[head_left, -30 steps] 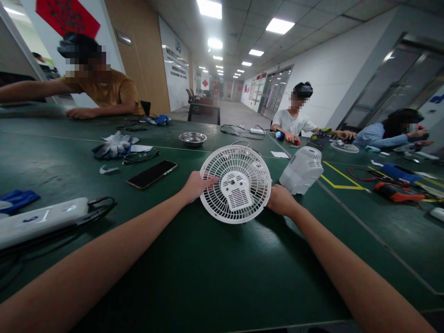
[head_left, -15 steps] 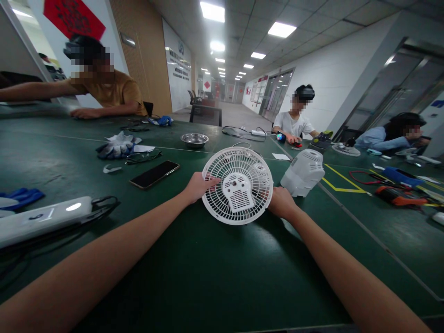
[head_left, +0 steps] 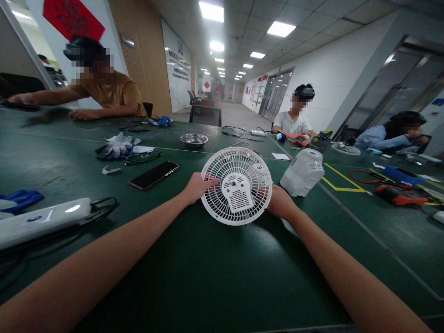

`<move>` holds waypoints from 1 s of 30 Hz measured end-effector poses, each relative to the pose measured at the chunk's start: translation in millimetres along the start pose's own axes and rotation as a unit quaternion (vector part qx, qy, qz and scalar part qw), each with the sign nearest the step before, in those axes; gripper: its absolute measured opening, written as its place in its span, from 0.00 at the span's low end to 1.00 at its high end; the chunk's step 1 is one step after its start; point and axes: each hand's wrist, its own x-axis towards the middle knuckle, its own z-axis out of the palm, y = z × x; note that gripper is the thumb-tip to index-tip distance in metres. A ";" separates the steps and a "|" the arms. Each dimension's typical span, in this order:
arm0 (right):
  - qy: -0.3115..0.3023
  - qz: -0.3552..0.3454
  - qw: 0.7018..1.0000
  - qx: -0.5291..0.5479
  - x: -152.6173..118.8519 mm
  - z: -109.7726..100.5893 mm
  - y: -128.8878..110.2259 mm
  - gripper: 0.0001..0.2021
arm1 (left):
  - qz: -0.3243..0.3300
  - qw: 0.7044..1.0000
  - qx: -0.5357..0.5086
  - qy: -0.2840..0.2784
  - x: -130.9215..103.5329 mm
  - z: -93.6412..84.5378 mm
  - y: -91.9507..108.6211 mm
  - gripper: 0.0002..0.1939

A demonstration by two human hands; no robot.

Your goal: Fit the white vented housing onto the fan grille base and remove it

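Between my hands a round white fan grille (head_left: 240,192) stands tilted up, its slatted centre plate facing me. My left hand (head_left: 198,187) grips its left rim, thumb lying over the bars at the front and the other fingers out of sight behind. Around the lower right edge reaches my right hand (head_left: 280,201), its fingers hidden behind the grille, so what they hold there cannot be seen in full. Just beyond my right hand a white plastic housing (head_left: 302,172) with vent slots rests on the table.
Left of the grille lie a black phone (head_left: 154,175), grey-and-blue gloves (head_left: 117,146) and a white power strip (head_left: 45,222). A metal bowl (head_left: 194,140) sits behind. Right, there is an orange multimeter (head_left: 400,196). Several people work around the green table (head_left: 215,277).
My hands and the grille stay almost still. Across the table at left, a co-worker's outstretched arm has drawn inward; the far-right-centre co-worker's hands have shifted slightly.
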 end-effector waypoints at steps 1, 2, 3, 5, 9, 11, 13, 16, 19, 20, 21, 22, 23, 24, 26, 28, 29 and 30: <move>-0.004 -0.005 1.000 0.014 0.3 0.0 -0.7 0.09 | 0.002 1.000 -0.001 0.001 -0.7 0.2 0.7 0.09; -0.006 -0.007 1.000 0.030 0.5 0.2 -1.1 0.08 | 0.004 1.000 -0.002 0.003 -1.3 0.6 1.5 0.08; -0.005 -0.007 0.999 0.047 0.7 0.7 -1.3 0.08 | 0.008 1.000 -0.001 0.005 -1.8 1.2 2.3 0.08; 0.004 -0.002 0.996 0.084 0.7 2.1 -1.4 0.12 | 0.013 1.000 0.000 0.011 -2.5 2.4 3.8 0.07; 0.017 -0.021 0.979 0.200 -0.7 5.9 -6.3 0.17 | 0.006 1.000 0.009 0.024 -2.3 4.2 5.5 0.06; 0.020 -0.032 0.959 0.282 -1.3 9.1 -12.1 0.15 | 0.003 1.000 0.005 0.025 -2.3 4.5 5.4 0.06; 0.021 -0.019 0.927 0.373 -1.3 13.5 -19.4 0.16 | 0.006 0.999 -0.007 0.032 -3.0 4.9 5.0 0.06; 0.015 0.038 0.853 0.520 -1.3 20.6 -32.2 0.19 | 0.030 0.998 -0.021 0.050 -5.1 5.6 4.1 0.09; -0.034 0.107 0.756 0.645 -3.9 24.6 -45.9 0.22 | 0.065 0.995 -0.018 0.069 -7.6 6.0 3.5 0.12; -0.060 0.123 0.731 0.668 -5.2 25.1 -50.2 0.23 | 0.074 0.994 -0.014 0.076 -8.3 6.1 3.4 0.13; -0.082 0.132 0.717 0.680 -6.4 25.2 -54.0 0.25 | 0.079 0.993 -0.010 0.083 -9.0 6.2 3.4 0.13; -0.096 0.134 0.714 0.680 -7.3 25.3 -57.4 0.26 | 0.082 0.993 -0.006 0.088 -9.6 6.4 3.4 0.14; -0.097 0.131 0.720 0.674 -7.8 25.3 -60.2 0.26 | 0.085 0.992 -0.002 0.089 -10.0 6.5 3.5 0.14; -0.085 0.128 0.730 0.666 -7.8 25.3 -62.5 0.26 | 0.090 0.992 0.001 0.086 -10.1 6.6 3.5 0.14; -0.039 0.123 0.744 0.656 -6.4 25.7 -65.4 0.25 | 0.100 0.992 0.001 0.072 -9.1 7.0 2.8 0.15; 0.020 0.124 0.739 0.662 -4.3 26.5 -66.2 0.24 | 0.104 0.993 -0.030 0.047 -5.9 7.4 0.9 0.18; 0.050 0.126 0.732 0.667 -3.4 26.9 -65.8 0.23 | 0.097 0.993 -0.059 0.035 -3.5 7.4 -0.4 0.20; 0.077 0.127 0.726 0.671 -2.9 27.2 -64.7 0.22 | 0.085 0.992 -0.094 0.023 -0.8 7.2 -1.9 0.22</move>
